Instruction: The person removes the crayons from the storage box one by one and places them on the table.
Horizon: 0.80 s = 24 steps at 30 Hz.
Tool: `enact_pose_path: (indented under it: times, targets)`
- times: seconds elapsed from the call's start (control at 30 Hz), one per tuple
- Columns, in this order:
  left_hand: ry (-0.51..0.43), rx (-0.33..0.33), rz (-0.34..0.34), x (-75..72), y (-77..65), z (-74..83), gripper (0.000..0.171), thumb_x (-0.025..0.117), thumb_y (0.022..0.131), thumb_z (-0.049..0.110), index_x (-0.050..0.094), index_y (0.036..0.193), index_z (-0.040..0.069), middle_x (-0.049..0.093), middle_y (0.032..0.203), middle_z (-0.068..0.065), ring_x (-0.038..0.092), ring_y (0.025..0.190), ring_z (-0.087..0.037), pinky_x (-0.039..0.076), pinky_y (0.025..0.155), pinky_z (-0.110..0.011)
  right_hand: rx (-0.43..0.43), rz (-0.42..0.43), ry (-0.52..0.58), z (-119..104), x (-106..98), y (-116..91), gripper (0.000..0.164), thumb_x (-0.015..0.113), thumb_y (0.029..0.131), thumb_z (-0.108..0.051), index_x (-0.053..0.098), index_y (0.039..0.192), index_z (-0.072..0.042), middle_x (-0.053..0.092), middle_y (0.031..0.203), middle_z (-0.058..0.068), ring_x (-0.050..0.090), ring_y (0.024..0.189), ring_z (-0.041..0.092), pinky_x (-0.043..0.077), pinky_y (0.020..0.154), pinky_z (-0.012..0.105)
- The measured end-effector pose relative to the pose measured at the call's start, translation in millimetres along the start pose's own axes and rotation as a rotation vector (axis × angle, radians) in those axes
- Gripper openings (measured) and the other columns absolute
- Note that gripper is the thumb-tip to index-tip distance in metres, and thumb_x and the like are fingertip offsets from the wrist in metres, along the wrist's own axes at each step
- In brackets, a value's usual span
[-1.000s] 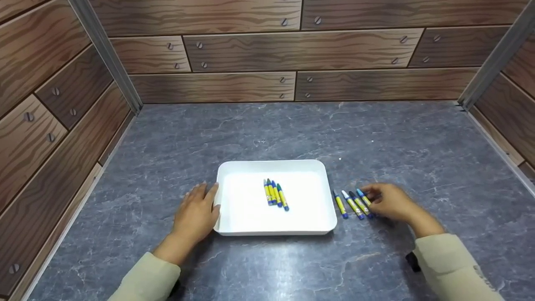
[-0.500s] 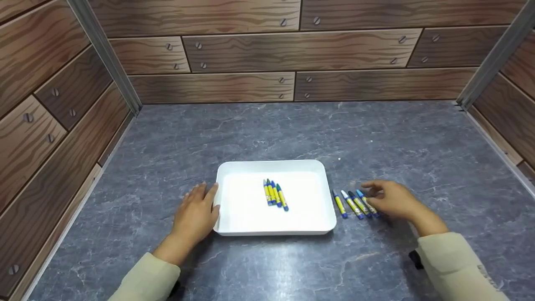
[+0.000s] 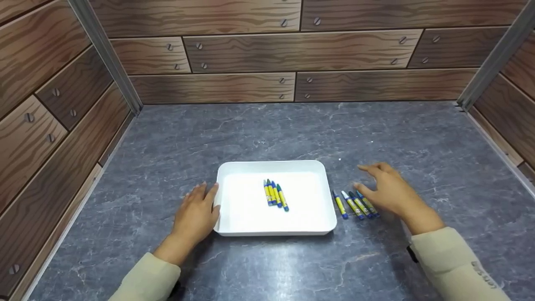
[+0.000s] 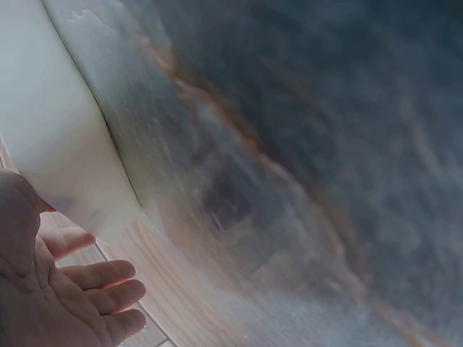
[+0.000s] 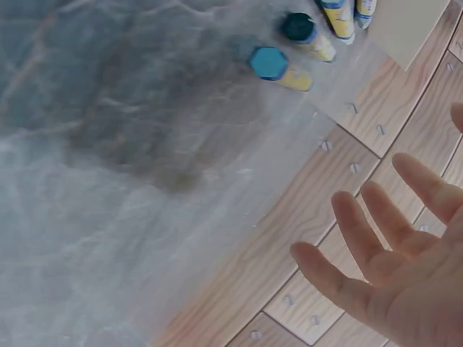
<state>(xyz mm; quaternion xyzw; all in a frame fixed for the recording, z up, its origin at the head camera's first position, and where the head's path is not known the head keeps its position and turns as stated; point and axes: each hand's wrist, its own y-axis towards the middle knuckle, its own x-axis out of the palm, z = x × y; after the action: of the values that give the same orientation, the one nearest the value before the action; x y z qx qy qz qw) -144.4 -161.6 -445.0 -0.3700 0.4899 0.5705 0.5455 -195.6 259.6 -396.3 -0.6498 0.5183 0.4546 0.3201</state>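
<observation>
A white tray (image 3: 250, 221) lies on the table, holding several yellow-and-blue crayons (image 3: 276, 195) near its middle. My left hand (image 3: 194, 215) rests against the tray's left side with its fingers extended; the left wrist view shows the palm and the white tray wall (image 4: 65, 123). To the right of the tray, more crayons (image 3: 355, 205) lie slanted side by side on the table. My right hand (image 3: 393, 192) hovers just beyond them, thumb and fingers spread apart, nothing held. In the right wrist view a crayon with a light-blue end (image 5: 278, 67) lies apart from the fingers (image 5: 358, 224).
The table (image 3: 267, 129) has a dark grey marbled surface. Wood-pattern panels (image 3: 292, 50) enclose it at the back and both sides, joined by grey corner posts (image 3: 110, 54). A tiny white speck (image 3: 340, 159) lies behind the loose crayons.
My right hand has let go of the rightmost crayon, risen and moved away from it, its fingers opening. The left hand and the tray have stayed in place.
</observation>
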Motion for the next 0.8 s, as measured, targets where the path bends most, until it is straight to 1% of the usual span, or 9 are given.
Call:
enact_pose_path:
  times: [0.1, 0.2, 0.47, 0.67, 0.8]
  targets:
    - [-0.003, 0.000, 0.004, -0.3, -0.4, -0.5, 0.053, 0.061, 0.090, 0.022, 0.049, 0.139, 0.005, 0.045, 0.137, -0.028, 0.039, 0.129, -0.043, 0.028, 0.107, -0.055, -0.003, 0.006, -0.017, -7, -2, 3, 0.065, 0.057, 0.092, -0.046, 0.045, 0.141, -0.004, 0.037, 0.136, 0.031, 0.035, 0.122, 0.054, 0.034, 0.092, 0.069]
    - [-0.008, -0.002, 0.000, -1.1, -0.7, -0.3, 0.053, 0.061, 0.090, 0.022, 0.048, 0.139, 0.005, 0.044, 0.137, -0.027, 0.038, 0.130, -0.042, 0.028, 0.107, -0.055, -0.019, 0.019, -0.026, -14, -4, 5, 0.067, 0.056, 0.092, -0.050, 0.045, 0.142, -0.006, 0.034, 0.139, 0.030, 0.034, 0.123, 0.053, 0.035, 0.091, 0.069]
    - [-0.007, -0.001, -0.001, -0.8, 0.6, 0.4, 0.053, 0.061, 0.090, 0.021, 0.049, 0.139, 0.005, 0.044, 0.137, -0.028, 0.039, 0.129, -0.043, 0.028, 0.107, -0.055, -0.052, 0.039, -0.046, -31, -2, 14, 0.063, 0.060, 0.091, -0.044, 0.046, 0.141, -0.008, 0.034, 0.140, 0.028, 0.035, 0.123, 0.050, 0.033, 0.093, 0.068]
    - [-0.005, -0.007, -0.001, 0.0, 1.2, 0.3, 0.053, 0.061, 0.090, 0.021, 0.048, 0.139, 0.005, 0.044, 0.138, -0.028, 0.039, 0.129, -0.043, 0.028, 0.107, -0.055, -0.083, 0.031, -0.063, -46, 6, 23, 0.060, 0.062, 0.090, -0.039, 0.048, 0.140, -0.009, 0.037, 0.139, 0.026, 0.039, 0.122, 0.047, 0.035, 0.093, 0.065]
    - [-0.009, -0.008, -0.003, 0.0, 1.2, -0.1, 0.053, 0.061, 0.090, 0.022, 0.048, 0.140, 0.005, 0.043, 0.138, -0.028, 0.039, 0.129, -0.043, 0.028, 0.107, -0.055, -0.113, 0.040, -0.094, -58, 12, 28, 0.058, 0.064, 0.089, -0.039, 0.050, 0.138, -0.010, 0.041, 0.137, 0.024, 0.043, 0.119, 0.046, 0.035, 0.092, 0.066]
